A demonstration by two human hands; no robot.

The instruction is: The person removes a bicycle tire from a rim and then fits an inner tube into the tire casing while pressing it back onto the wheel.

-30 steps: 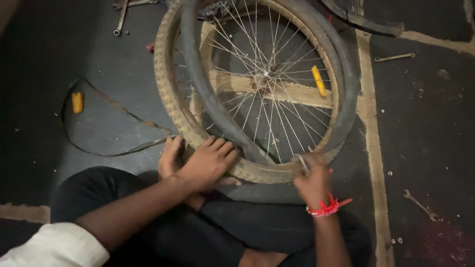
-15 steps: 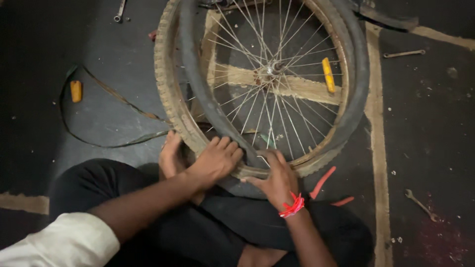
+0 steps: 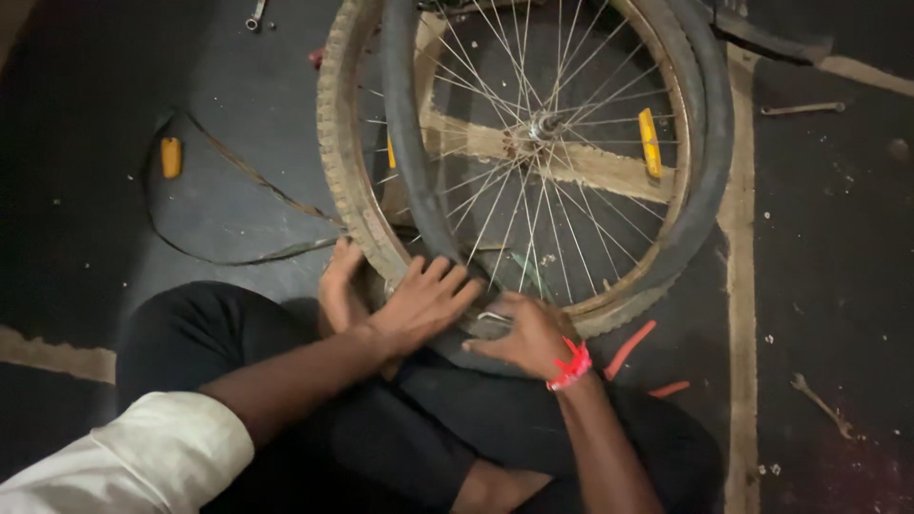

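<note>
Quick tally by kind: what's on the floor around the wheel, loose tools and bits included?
Bicycle wheel: 1
Tyre: 1
Inner tube: 1
Spanners: 3
Red tyre levers: 2
Loose rim strip with an orange reflector: 1
Total: 9

- No packages, labels, signs or screens show anywhere in the view.
</note>
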